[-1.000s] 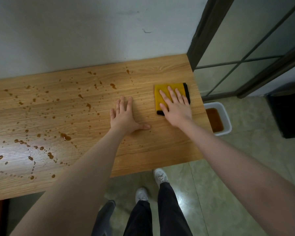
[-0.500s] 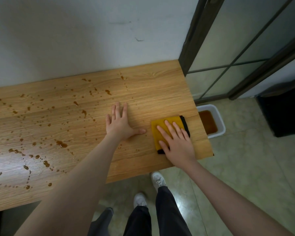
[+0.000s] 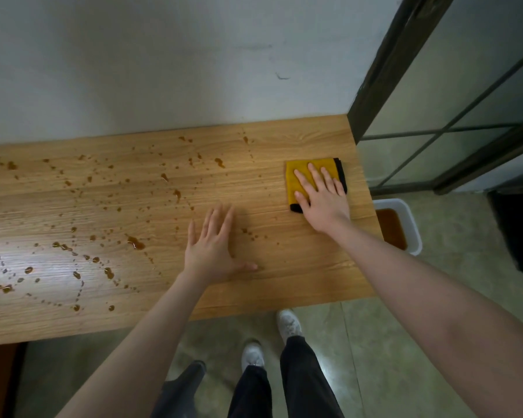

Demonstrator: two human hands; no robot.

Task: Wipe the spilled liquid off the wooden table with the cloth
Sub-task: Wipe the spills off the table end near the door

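Wiping in progress at the right end of the tabletop; most of the spill not yet reached.

Brown spilled liquid dots the wood left of both hands, a few drops between them. Left hand lies flat, fingers spread and straight, palm braced on bare wood, holding nothing. Right hand presses flat with straight fingers on the yellow cloth, beyond and right of the left hand. Next move probably calls for sweeping the cloth leftward under steady pressure.
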